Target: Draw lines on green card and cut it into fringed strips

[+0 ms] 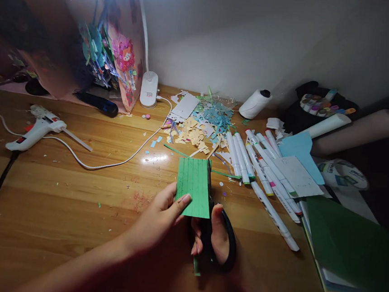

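My left hand (167, 207) pinches a green paper rectangle (194, 182) by its lower left side, thumb on top. Dark lines run lengthwise down the paper. In my right hand (219, 234) is a pair of black scissors (230, 247), with thumb and fingers through the handles. The blades lie along the paper's right edge, partly hidden by it. A bit of green (197, 266) shows below the right hand's fingers. Thin green strips (226, 174) lie on the desk just beyond the paper.
Behind my hands is a heap of paper scraps (210, 120). White markers (264, 165) and a green sheet (349, 246) lie to the right. At left rests a glue gun (39, 130) with a white cable (93, 168) crossing the wooden desk. A lamp base (149, 90) stands by the wall.
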Demonstrator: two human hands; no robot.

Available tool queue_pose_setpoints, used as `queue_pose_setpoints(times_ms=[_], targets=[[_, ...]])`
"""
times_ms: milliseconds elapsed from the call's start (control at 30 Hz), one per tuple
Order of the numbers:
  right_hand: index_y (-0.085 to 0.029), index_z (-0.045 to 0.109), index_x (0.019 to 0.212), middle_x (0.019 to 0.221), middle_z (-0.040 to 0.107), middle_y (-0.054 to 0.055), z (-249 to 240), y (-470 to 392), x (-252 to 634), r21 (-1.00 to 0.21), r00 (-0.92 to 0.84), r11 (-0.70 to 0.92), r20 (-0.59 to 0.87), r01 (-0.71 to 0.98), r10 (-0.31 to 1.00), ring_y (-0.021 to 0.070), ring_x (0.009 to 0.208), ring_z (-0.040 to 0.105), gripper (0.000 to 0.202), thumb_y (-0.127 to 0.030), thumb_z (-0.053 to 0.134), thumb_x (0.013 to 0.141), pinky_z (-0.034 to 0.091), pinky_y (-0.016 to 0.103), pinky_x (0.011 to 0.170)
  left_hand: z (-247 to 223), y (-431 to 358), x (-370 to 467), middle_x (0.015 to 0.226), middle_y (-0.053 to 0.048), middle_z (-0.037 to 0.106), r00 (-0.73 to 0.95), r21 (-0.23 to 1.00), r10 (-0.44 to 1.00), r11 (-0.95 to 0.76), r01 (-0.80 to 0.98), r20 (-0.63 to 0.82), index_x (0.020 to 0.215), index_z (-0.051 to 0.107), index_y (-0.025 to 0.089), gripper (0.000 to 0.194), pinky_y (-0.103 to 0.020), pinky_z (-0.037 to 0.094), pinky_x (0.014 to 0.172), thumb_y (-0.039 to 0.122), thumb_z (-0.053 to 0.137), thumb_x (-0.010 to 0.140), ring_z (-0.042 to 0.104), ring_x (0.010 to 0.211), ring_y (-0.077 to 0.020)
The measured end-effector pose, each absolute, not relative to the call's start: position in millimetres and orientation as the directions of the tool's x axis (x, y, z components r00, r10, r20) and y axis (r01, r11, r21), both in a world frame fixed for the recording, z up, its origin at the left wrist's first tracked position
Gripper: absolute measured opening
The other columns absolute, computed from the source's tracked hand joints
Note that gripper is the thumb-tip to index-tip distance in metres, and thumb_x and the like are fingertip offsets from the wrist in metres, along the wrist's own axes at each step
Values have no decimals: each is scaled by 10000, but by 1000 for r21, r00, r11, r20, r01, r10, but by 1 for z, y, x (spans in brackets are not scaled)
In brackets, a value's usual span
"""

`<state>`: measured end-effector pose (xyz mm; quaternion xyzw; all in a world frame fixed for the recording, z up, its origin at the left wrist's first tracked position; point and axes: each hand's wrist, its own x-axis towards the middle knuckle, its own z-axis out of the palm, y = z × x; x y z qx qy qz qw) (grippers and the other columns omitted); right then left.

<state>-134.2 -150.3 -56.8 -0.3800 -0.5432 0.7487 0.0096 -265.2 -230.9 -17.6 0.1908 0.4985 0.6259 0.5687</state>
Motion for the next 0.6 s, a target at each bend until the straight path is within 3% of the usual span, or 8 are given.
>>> queue_pose_setpoints(times_ms=[200, 300, 400, 600], targets=[[-183, 429, 509, 321, 369, -48, -52, -147, -140, -807, -713, -448, -568, 384, 412, 78, 276, 399, 766, -913, 215, 601, 335, 197, 336, -15, -230, -265, 964, -64, 645, -346, 876, 886, 123, -467, -309, 1071, 588, 171, 281, -305, 434, 776, 357, 565, 862, 567, 892, -199], [-184, 404, 501, 312, 337, -62, -45, -147, -143, -824, -719, -443, -542, 353, 435, 70, 251, 379, 755, -912, 232, 604, 322, 187, 320, -16, -228, -265, 883, -47, 626, -343, 883, 889, 126, -453, -303, 1067, 585, 168, 281, -264, 419, 661, 367, 543, 874, 546, 785, -170], [-172, 449, 614, 412, 387, -71, -45, -149, -143, -831, -751, -488, -497, 267, 436, 67, 292, 419, 759, -911, 277, 592, 378, 196, 361, -15, -227, -269, 817, -23, 586, -386, 909, 879, 113, -402, -280, 1027, 579, 158, 252, -222, 365, 576, 361, 524, 888, 502, 725, -141], [-180, 473, 793, 612, 453, -48, -55, -162, -130, -776, -870, -594, -425, 210, 248, 56, 412, 449, 719, -868, 332, 640, 454, 223, 470, -12, -225, -286, 754, 10, 518, -598, 959, 769, 65, -277, -225, 941, 552, 166, 207, -200, 330, 534, 363, 540, 880, 449, 661, -118]])
